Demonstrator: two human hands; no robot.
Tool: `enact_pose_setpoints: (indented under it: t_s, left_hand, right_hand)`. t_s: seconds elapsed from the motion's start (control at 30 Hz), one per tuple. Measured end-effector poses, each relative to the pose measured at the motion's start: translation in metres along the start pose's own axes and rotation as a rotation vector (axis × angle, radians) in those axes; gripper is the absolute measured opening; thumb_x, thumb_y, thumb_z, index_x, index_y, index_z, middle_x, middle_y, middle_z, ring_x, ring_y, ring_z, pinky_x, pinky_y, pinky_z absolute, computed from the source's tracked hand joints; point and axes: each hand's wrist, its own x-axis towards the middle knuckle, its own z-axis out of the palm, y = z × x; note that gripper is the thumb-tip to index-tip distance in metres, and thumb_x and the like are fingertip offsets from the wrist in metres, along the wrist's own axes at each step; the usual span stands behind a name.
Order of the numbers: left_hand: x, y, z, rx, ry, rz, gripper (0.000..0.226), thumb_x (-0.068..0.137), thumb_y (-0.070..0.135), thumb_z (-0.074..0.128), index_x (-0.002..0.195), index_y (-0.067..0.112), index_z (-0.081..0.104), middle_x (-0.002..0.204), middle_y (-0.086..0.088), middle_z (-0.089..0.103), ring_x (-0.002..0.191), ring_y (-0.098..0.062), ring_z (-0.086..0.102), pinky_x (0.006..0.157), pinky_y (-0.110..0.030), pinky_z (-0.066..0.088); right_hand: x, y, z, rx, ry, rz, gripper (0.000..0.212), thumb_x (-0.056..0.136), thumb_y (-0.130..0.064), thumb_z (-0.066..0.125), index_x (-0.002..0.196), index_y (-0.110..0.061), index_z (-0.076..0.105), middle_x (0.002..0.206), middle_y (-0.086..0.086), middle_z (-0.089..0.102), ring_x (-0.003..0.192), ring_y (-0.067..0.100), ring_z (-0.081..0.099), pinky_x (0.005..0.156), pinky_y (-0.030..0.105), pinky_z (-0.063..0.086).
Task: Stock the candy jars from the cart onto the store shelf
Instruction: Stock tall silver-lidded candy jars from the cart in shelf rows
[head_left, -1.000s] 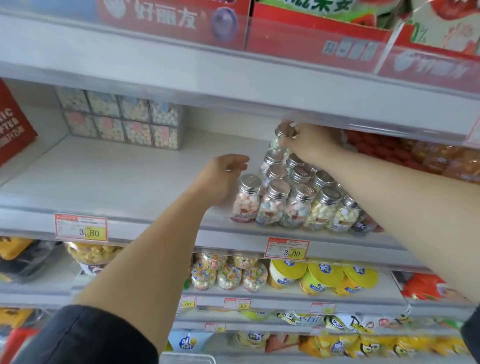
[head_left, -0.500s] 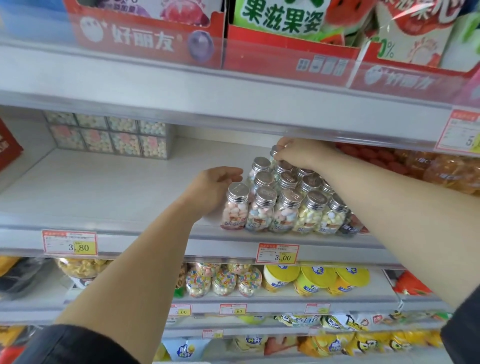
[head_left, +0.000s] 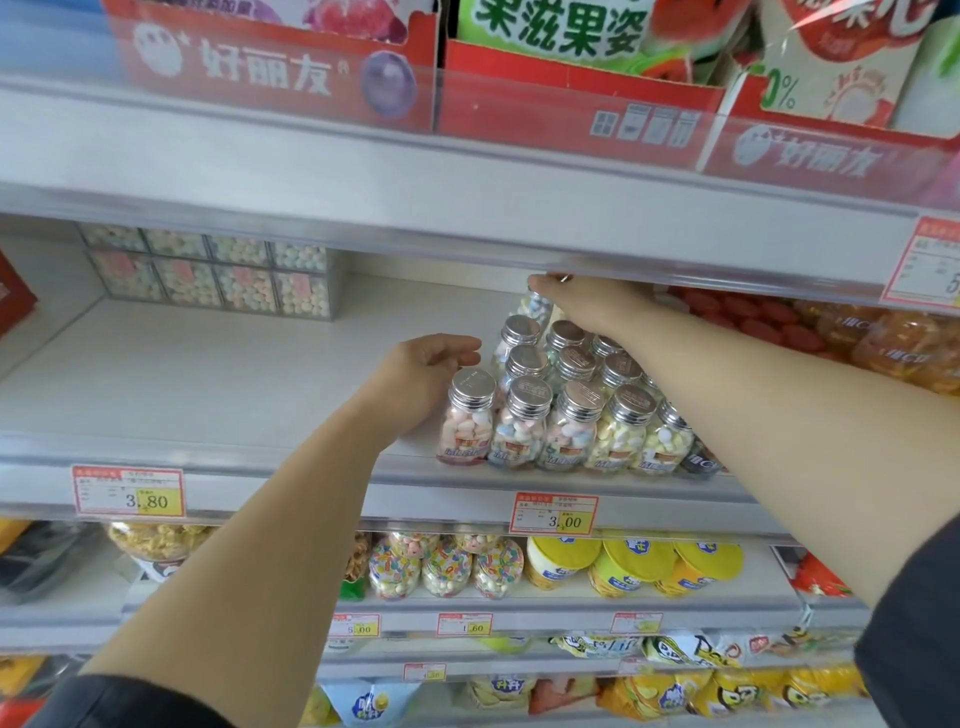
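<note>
Neatly rowed, clear candy jars wear silver caps.

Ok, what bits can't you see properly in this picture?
Head view only.
- Back jar: the right hand covers most of its lid.
- Jars behind the right forearm: count hidden.
- Left hand: whether it touches the front-left jar is unclear.
- Upper price tag: cut off by the right edge.
- Jar labels: too blurred to read.
- Cart: out of view.
</note>
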Motion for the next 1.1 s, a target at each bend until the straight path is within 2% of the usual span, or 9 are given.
enact_pose_setpoints:
  t_s: [0.17, 0.27, 0.47, 0.6, 0.67, 0.73, 0.8, 0.93, 1.1]
  left_hand:
    - [0.002, -0.004, -0.001, 0.017, -0.006, 0.006, 0.034, 0.102, 0.003, 0.045, 0.110, 0.028, 0.066, 0.105, 0.011, 0.070, 0.105, -0.010, 0.063, 0.105, -0.030, 0.044]
    - [0.003, -0.006, -0.001, 0.018, -0.007, 0.016, 0.035, 0.101, 0.003, 0.045, 0.109, 0.029, 0.067, 0.105, 0.010, 0.071, 0.105, -0.010, 0.063, 0.106, -0.031, 0.044]
    - [0.004, -0.006, -0.001, 0.005, -0.001, 0.017, 0.035, 0.102, 0.003, 0.044, 0.108, 0.029, 0.067, 0.105, 0.010, 0.071, 0.100, -0.008, 0.063, 0.098, -0.023, 0.044]
    - [0.004, -0.006, 0.000, -0.018, -0.010, 0.015, 0.036, 0.102, 0.002, 0.043, 0.109, 0.028, 0.067, 0.106, 0.008, 0.070, 0.096, -0.006, 0.062, 0.092, -0.020, 0.044]
    - [0.003, -0.005, 0.001, -0.013, -0.006, 0.010, 0.035, 0.102, 0.003, 0.044, 0.110, 0.027, 0.067, 0.106, 0.009, 0.070, 0.094, -0.004, 0.063, 0.088, -0.017, 0.044]
    - [0.002, -0.005, 0.000, -0.017, -0.002, 0.009, 0.034, 0.102, 0.003, 0.044, 0.110, 0.027, 0.067, 0.106, 0.009, 0.070, 0.094, -0.003, 0.063, 0.086, -0.016, 0.044]
    - [0.001, -0.005, -0.001, -0.013, -0.004, 0.006, 0.034, 0.102, 0.004, 0.045, 0.110, 0.027, 0.067, 0.107, 0.010, 0.070, 0.094, -0.003, 0.063, 0.085, -0.016, 0.044]
    - [0.000, -0.003, -0.001, -0.009, -0.006, 0.007, 0.033, 0.102, 0.005, 0.044, 0.114, 0.025, 0.067, 0.109, 0.009, 0.070, 0.095, -0.003, 0.063, 0.083, -0.013, 0.044]
    - [-0.001, -0.003, -0.001, 0.008, -0.012, 0.014, 0.035, 0.102, 0.005, 0.045, 0.110, 0.031, 0.067, 0.109, 0.011, 0.071, 0.098, -0.005, 0.063, 0.089, -0.018, 0.044]
  right_hand:
    - [0.006, -0.001, 0.007, 0.103, -0.037, 0.043, 0.042, 0.100, -0.035, 0.054, 0.063, -0.019, 0.042, 0.050, -0.005, 0.042, 0.046, 0.001, 0.039, 0.042, 0.011, 0.030]
    - [0.010, 0.000, 0.010, 0.084, -0.038, 0.079, 0.039, 0.096, -0.039, 0.060, 0.066, -0.023, 0.040, 0.063, -0.006, 0.037, 0.057, 0.005, 0.033, 0.050, 0.018, 0.024]
    - [0.011, 0.000, 0.012, 0.050, -0.003, 0.064, 0.030, 0.095, -0.042, 0.061, 0.081, -0.021, 0.045, 0.061, -0.004, 0.040, 0.053, 0.007, 0.035, 0.050, 0.022, 0.024]
    - [0.009, -0.004, 0.012, -0.006, 0.016, -0.007, 0.049, 0.095, -0.043, 0.061, 0.063, -0.016, 0.036, 0.027, -0.011, 0.031, 0.025, 0.004, 0.032, 0.033, 0.014, 0.022]
    - [0.009, -0.004, 0.014, 0.013, 0.027, -0.016, 0.048, 0.093, -0.048, 0.061, 0.063, -0.017, 0.041, 0.038, -0.015, 0.042, 0.034, -0.001, 0.039, 0.041, 0.009, 0.026]
    - [0.010, -0.001, 0.015, 0.039, 0.007, 0.013, 0.033, 0.092, -0.051, 0.060, 0.077, -0.024, 0.048, 0.069, -0.014, 0.050, 0.061, 0.002, 0.046, 0.056, 0.012, 0.032]
    - [0.012, 0.000, 0.013, 0.047, -0.043, 0.045, 0.028, 0.093, -0.041, 0.059, 0.073, -0.031, 0.042, 0.065, -0.013, 0.045, 0.060, 0.004, 0.038, 0.048, 0.011, 0.029]
    - [0.007, -0.012, 0.005, -0.081, -0.122, -0.010, 0.019, 0.093, -0.005, 0.048, 0.076, -0.014, 0.047, 0.063, 0.000, 0.036, 0.057, 0.013, 0.030, 0.044, 0.021, 0.025]
    - [0.002, -0.006, 0.004, -0.058, -0.114, -0.025, 0.038, 0.097, -0.008, 0.050, 0.061, -0.015, 0.038, 0.061, 0.000, 0.036, 0.055, 0.012, 0.030, 0.046, 0.019, 0.026]
